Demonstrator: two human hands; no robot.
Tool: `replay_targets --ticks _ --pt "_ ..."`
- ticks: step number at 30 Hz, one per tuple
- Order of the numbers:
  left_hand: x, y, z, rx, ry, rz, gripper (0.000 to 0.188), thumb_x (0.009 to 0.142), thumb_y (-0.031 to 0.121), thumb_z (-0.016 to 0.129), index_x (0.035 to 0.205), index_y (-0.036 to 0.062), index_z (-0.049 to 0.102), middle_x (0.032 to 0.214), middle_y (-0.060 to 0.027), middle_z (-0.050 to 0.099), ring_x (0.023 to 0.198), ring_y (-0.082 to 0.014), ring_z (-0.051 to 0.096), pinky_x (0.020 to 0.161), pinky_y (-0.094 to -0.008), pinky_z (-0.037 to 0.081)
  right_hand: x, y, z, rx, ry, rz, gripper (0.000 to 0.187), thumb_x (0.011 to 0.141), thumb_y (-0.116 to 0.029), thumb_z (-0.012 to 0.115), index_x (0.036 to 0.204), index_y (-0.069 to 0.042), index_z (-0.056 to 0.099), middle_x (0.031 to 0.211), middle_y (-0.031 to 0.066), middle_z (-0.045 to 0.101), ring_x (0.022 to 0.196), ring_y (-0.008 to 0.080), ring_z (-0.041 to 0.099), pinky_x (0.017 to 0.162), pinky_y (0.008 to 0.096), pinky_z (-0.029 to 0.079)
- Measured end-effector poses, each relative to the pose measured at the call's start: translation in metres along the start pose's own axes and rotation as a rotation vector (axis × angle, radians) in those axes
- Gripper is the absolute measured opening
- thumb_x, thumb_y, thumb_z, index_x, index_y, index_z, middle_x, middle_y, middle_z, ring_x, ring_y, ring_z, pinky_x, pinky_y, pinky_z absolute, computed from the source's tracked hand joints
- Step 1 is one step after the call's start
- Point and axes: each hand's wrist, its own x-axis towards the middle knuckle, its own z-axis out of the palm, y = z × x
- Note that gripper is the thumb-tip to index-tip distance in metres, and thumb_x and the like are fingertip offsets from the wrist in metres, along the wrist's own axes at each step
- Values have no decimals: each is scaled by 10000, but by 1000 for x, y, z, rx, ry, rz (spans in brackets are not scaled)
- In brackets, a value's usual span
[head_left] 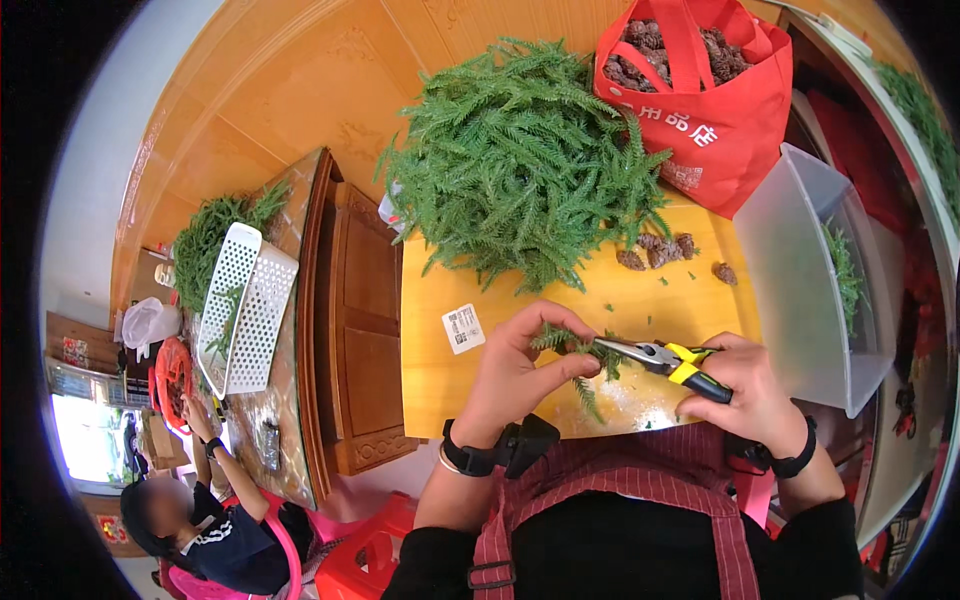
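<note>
My left hand (525, 362) pinches a small green artificial fir sprig (583, 392) between thumb and fingers, over the near part of the yellow table. My right hand (745, 385) is wrapped round the yellow-and-black handles of a pair of pliers (690, 370). Their metal jaws point left and reach the sprig beside my left fingertips; whether they bite on it is hard to make out. Beyond my hands rises a big heap of green fir sprigs (520, 165). Several brown pine cones (662, 250) lie to the right of it.
A red bag (705, 140) of pine cones stands at the back right. A clear plastic bin (800, 290) with some greenery is at the table's right edge. At left, another person (220, 520) sits by a second table with a white perforated basket (265, 320) and more greenery (205, 245).
</note>
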Motion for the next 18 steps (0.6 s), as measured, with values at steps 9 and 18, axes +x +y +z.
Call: replay_targets --ticks 9,18 --pt "4 -22 -9 -425 106 -202 159 879 92 546 1023 44 497 907 -29 568 825 -109 582 723 -271 509 5 22 11 -137 20 394 270 768 -265 649 733 -3 596 724 159 589 690 319 540 666 388 440" --pt "10 -13 5 -666 97 -277 162 910 133 495 1054 65 474 907 -49 569 813 -157 581 725 -318 490 0 55 38 -351 84 220 227 770 -207 635 831 8 595 900 184 599 949 326 539 841 376 422"
